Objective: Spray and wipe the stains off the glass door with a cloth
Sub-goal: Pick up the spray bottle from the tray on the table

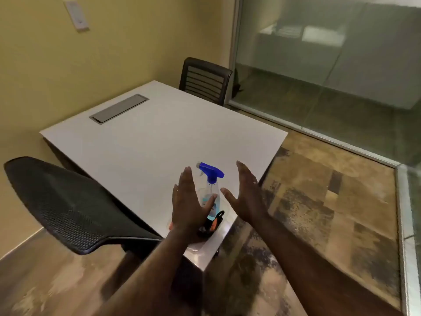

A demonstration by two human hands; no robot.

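A clear spray bottle (pixel 210 185) with a blue trigger head and a little blue liquid stands near the front corner of the white table (pixel 145 142). My left hand (pixel 190 201) is held flat and open just left of the bottle, partly covering its base. Just right of the bottle, my right hand (pixel 245 197) is also open, palm facing inward. Neither hand grips anything. A black and orange object (pixel 214 222) lies at the bottle's foot, partly hidden by my left hand. No cloth is clearly visible. The glass wall (pixel 330 53) stands at the far right.
A black mesh chair (pixel 68 206) stands at the left of the table, close to my left arm. Another dark chair (pixel 205 80) is at the table's far side. A grey cable hatch (pixel 118 108) sits in the tabletop. Patterned carpet (pixel 319 201) runs along the glass.
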